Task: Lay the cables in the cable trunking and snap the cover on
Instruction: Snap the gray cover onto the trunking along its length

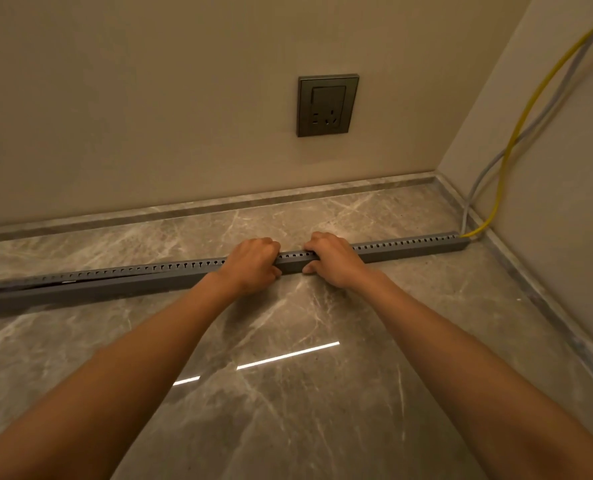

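Pressing down, my left hand (253, 263) and right hand (333, 259) clamp side by side on the long grey slotted plastic cable trunking (409, 249) lying on the marble floor (288, 393); yellow cable (517, 133) and grey cable (544, 112) enter its right end.

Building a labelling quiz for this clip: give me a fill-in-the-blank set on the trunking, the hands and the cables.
1. Both hands, left hand and right hand, press on the long grey slotted plastic cable trunking, which lies on the ____ floor.
2. A grey cable and a ____ cable enter the trunking's right end.
3. The dark grey square wall socket has ____ plugged into it.
4. At the far left, the trunking's cover looks not fully ____.

Missing: marble; yellow; nothing; seated
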Tool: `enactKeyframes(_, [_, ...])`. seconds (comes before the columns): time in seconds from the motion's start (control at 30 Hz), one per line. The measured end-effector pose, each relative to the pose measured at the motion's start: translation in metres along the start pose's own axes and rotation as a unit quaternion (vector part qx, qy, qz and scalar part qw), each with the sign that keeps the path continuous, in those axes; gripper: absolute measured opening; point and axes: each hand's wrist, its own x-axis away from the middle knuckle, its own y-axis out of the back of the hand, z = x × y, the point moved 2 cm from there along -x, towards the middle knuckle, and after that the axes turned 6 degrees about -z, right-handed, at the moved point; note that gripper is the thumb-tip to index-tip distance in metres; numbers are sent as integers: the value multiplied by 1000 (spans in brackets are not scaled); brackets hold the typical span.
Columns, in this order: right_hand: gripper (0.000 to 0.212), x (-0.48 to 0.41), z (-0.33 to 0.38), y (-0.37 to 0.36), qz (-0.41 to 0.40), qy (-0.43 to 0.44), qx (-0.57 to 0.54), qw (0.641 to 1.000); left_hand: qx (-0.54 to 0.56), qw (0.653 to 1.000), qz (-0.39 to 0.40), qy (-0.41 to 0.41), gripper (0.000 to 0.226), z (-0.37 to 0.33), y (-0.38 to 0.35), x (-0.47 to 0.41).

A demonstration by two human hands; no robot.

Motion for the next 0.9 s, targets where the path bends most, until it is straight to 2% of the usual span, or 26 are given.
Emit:
enactKeyframes(0.2, [28, 0, 2, 1, -1, 2, 11, 1000, 20, 1000, -3, 6, 28, 1, 0, 0])
enactKeyframes(0.43, [36, -3, 13, -4, 12, 8, 32, 999, 83, 996, 0, 46, 34, 21, 2, 8])
enactKeyframes(0.63, [35, -13, 45, -16, 15, 32, -4, 999, 64, 994, 16, 88, 34, 56, 4, 24])
enactKeyframes(0.9, [34, -18, 61, -24, 5, 56, 38, 998, -5, 999, 8, 35, 30, 46, 0, 31])
